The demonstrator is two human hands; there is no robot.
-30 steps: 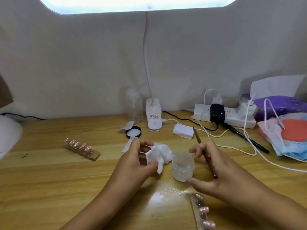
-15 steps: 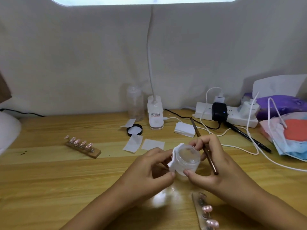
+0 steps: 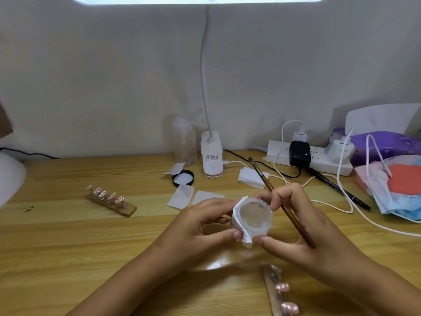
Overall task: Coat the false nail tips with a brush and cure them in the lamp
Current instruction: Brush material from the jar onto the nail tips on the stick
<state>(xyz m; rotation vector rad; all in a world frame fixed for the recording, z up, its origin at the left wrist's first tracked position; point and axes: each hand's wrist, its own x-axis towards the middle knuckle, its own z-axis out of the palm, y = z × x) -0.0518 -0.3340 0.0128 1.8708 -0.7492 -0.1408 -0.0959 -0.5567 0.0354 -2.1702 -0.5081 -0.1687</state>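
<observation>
Clear jar (image 3: 255,215), frame centre, pinched between both hands — left hand (image 3: 193,226) presses a white wipe (image 3: 239,207) against its 9 o'clock wall; right hand (image 3: 305,229) also clasps the brush (image 3: 262,176). Nail-tip strip (image 3: 282,288) at 5 o'clock.

Wooden table (image 3: 68,242), nail-tip strips (image 3: 111,200), power strip (image 3: 319,159), paper squares (image 3: 182,196)

Near-left table (image 3: 68,247): bare wood, open passage. Far-left: a strip of nail tips (image 3: 111,201) lies between the centre and the white dome (image 3: 9,174) (cut off by the frame edge). Centre-far is crowded with paper squares (image 3: 182,199), black lid (image 3: 183,178) and lamp base (image 3: 212,159). Right: white cables (image 3: 282,135) and black pen (image 3: 337,188) cross the wood. Near-right: second strip (image 3: 281,290).
</observation>
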